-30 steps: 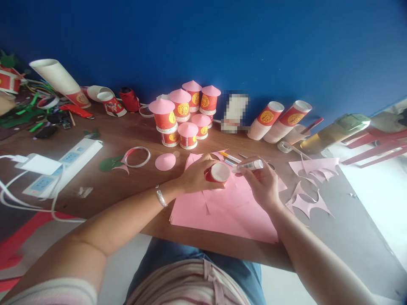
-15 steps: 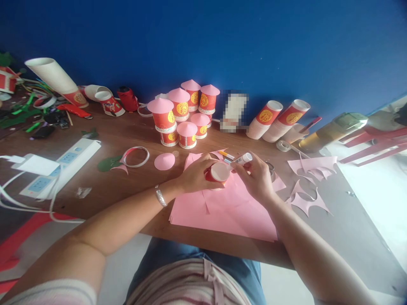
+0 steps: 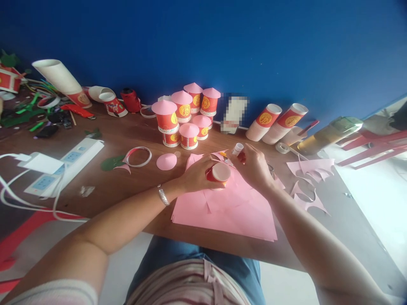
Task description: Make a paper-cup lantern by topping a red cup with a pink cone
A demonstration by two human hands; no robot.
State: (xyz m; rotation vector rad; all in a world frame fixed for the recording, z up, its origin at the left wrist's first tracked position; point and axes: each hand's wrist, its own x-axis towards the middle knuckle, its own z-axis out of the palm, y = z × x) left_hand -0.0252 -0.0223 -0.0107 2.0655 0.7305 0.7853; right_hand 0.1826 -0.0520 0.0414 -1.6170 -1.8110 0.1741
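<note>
My left hand (image 3: pixel 203 173) is wrapped round a red paper cup (image 3: pixel 221 173), its pale bottom facing up, over a stack of pink paper sheets (image 3: pixel 229 216). Just right of the cup, my right hand (image 3: pixel 254 165) is closed on a small white tube (image 3: pixel 238 149), apparently a glue bottle, whose lower part the fingers hide. A pink paper cone (image 3: pixel 166 161) lies on the table left of my left hand. Behind it stand several red cups with pink cone tops, such as the tall stacked one (image 3: pixel 164 114).
Two leaning stacks of paper cups (image 3: pixel 265 120) stand at the back right, near a tape roll (image 3: pixel 282 147) and a bottle (image 3: pixel 329 135). Pink scraps (image 3: pixel 310 169) lie right. A power strip (image 3: pixel 65 167) with cables and a cut cup ring (image 3: pixel 138 157) are left.
My right hand has turned and drawn the white tube slightly up and away from the cup's edge. The left hand keeps its hold on the cup. The view has shifted slightly.
</note>
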